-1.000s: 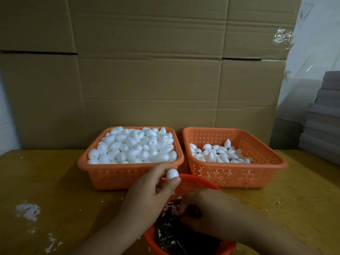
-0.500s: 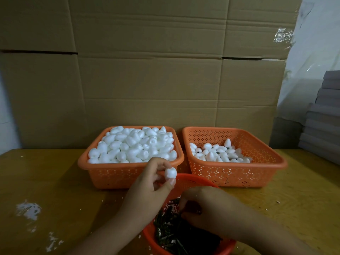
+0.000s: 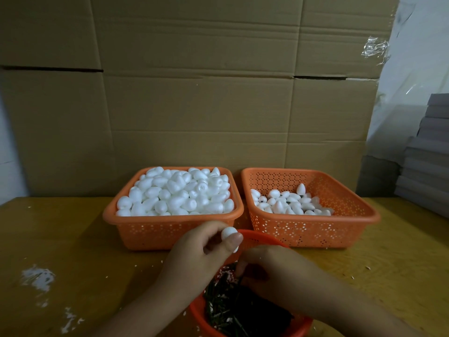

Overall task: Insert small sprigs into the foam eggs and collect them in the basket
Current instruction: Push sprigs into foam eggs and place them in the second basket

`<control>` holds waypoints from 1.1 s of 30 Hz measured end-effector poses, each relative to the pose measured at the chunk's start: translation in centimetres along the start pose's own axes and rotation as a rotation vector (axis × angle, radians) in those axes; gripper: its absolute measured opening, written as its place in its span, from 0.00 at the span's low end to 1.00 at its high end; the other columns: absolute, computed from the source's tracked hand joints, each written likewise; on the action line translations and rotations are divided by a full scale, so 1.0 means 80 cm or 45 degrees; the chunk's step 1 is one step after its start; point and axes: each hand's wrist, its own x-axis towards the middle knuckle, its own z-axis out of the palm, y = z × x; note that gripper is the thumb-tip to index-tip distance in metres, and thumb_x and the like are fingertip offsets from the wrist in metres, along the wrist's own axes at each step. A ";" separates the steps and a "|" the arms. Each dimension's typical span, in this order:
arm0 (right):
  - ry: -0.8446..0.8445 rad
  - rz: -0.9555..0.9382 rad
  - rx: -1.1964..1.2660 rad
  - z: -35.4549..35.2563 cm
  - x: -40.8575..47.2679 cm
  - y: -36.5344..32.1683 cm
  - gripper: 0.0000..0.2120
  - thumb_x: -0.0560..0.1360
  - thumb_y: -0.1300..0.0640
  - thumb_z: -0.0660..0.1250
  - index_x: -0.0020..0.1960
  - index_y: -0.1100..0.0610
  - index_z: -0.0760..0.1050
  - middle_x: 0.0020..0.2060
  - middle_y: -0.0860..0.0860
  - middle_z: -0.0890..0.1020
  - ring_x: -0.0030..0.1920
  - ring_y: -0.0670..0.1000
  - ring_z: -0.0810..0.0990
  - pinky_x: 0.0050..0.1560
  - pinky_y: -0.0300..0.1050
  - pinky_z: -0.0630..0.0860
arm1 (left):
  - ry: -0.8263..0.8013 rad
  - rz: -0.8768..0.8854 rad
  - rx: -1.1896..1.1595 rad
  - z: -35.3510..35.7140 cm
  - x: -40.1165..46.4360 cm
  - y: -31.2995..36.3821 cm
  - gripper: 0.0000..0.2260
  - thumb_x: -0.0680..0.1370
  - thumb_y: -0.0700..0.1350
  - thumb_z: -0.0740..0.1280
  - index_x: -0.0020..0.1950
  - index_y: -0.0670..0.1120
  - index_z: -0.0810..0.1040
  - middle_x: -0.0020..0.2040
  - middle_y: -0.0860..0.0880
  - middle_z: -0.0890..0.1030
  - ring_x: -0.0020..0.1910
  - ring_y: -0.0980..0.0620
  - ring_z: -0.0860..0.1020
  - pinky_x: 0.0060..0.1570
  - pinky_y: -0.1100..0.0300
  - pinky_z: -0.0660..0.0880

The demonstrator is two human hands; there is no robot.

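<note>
1. The left hand [image 3: 194, 259] pinches one small white foam egg [image 3: 228, 233] between thumb and fingertips, raised just above the far rim of the round orange plastic bowl [image 3: 257, 239] of dark green sprigs [image 3: 233, 310]. The grip looks light; I judge a slip would drop the egg into the sprigs.

2. The right hand [image 3: 274, 271] reaches down into the same bowl, fingers curled toward the sprigs. Whether it has one pinched I cannot tell: its fingertips are hidden. Risk: lifting a tangle of several, or none.

3. Foam is soft. A sprig pushed off-centre or too hard could likely tear the egg; white crumbs [image 3: 38, 278] lie on the yellow wooden table [image 3: 73, 239] left of the bowl.

4. Beyond the bowl stand two orange perforated rectangular baskets. The heaped one [image 3: 170, 229], far-left of the bowl, seems the plain stock; the sparser one [image 3: 313, 232], far-right, seems the collection. Dropping a finished egg into the wrong basket would mix them.
</note>
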 end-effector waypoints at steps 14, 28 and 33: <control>-0.028 -0.004 -0.013 -0.003 -0.001 -0.001 0.09 0.75 0.51 0.66 0.54 0.42 0.77 0.53 0.40 0.79 0.53 0.38 0.74 0.45 0.24 0.66 | 0.000 -0.063 -0.159 -0.001 0.002 -0.005 0.12 0.76 0.40 0.72 0.46 0.59 0.76 0.49 0.53 0.85 0.50 0.55 0.83 0.51 0.59 0.76; -0.014 -0.024 -0.013 0.000 0.000 0.003 0.08 0.74 0.51 0.66 0.53 0.43 0.77 0.52 0.40 0.80 0.55 0.38 0.73 0.46 0.23 0.65 | -0.003 -0.017 -0.213 0.002 0.003 -0.001 0.11 0.79 0.53 0.55 0.51 0.50 0.74 0.45 0.54 0.86 0.43 0.54 0.84 0.42 0.64 0.77; 0.025 0.025 0.071 0.002 0.001 0.005 0.07 0.74 0.52 0.68 0.52 0.45 0.78 0.49 0.41 0.81 0.51 0.40 0.76 0.47 0.28 0.70 | -0.017 0.009 -0.105 0.000 0.001 -0.002 0.15 0.76 0.61 0.58 0.51 0.55 0.78 0.48 0.56 0.84 0.49 0.57 0.82 0.48 0.60 0.77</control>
